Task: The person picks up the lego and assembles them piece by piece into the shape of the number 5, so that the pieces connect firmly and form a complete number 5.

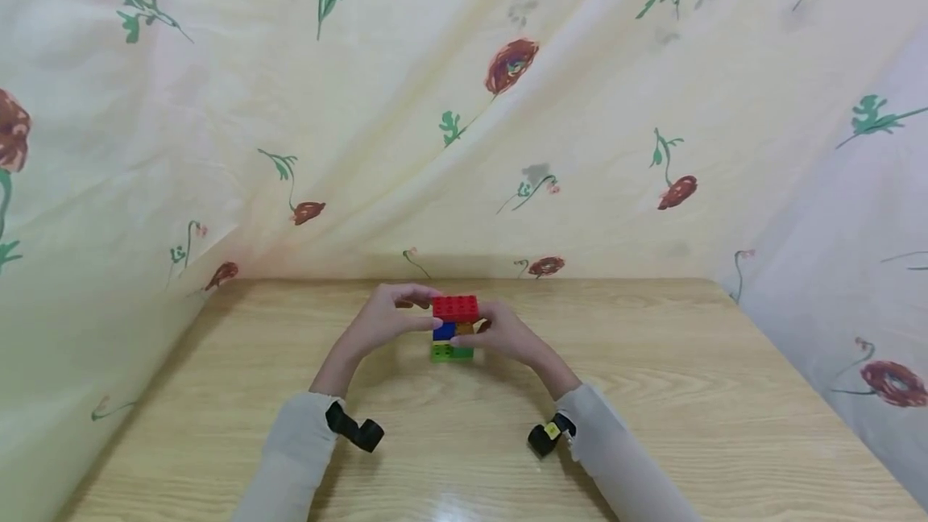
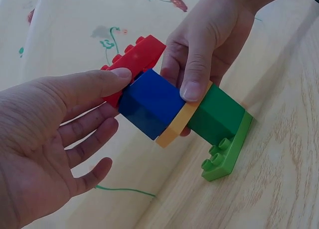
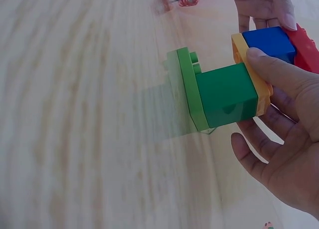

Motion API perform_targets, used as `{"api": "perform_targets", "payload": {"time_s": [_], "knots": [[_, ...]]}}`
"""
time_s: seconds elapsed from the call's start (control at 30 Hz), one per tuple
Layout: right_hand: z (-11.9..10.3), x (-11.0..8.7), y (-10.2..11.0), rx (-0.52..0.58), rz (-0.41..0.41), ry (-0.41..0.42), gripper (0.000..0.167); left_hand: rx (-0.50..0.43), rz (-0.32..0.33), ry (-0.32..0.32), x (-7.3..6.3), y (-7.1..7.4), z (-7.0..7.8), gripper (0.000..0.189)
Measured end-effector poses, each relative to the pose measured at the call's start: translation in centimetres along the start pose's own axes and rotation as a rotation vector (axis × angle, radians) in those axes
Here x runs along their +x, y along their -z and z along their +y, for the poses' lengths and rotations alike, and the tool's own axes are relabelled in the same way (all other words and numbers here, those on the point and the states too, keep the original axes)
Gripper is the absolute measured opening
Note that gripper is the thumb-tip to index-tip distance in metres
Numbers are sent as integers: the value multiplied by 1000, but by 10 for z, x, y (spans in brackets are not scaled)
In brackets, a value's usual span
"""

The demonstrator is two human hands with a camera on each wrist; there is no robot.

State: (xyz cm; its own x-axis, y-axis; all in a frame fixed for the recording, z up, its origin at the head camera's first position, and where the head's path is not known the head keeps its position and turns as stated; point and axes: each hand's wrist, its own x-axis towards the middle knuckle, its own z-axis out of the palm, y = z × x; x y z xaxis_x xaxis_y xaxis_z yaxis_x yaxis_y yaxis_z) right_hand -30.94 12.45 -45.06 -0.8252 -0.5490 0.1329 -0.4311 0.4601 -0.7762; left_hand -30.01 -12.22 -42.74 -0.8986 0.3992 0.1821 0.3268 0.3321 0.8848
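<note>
Flowered cloth [image 1: 406,87] backs a wooden table [image 1: 449,433] where both hands [image 1: 379,319] [image 1: 509,335] pinch stacked bricks [image 1: 445,332].

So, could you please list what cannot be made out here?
Right wrist view: part of the red brick, cut off by the right edge; the rest of the left hand, by the top edge.
Left wrist view: part of that brick, under the left thumb; most fingertips of the right hand, behind the blue brick and yellow plate.
Head view: fine joints, too small.
</note>
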Motion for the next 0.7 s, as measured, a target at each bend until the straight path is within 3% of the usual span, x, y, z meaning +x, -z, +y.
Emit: {"api": "perform_targets", "payload": {"time_s": [0.2,0.7], "knots": [[2,2,0,6,2,-16,35,-15,1,-22,0,1,0,36],[5,1,-2,27,1,-4,31,19,30,4,-4,-1,7,34]]}}
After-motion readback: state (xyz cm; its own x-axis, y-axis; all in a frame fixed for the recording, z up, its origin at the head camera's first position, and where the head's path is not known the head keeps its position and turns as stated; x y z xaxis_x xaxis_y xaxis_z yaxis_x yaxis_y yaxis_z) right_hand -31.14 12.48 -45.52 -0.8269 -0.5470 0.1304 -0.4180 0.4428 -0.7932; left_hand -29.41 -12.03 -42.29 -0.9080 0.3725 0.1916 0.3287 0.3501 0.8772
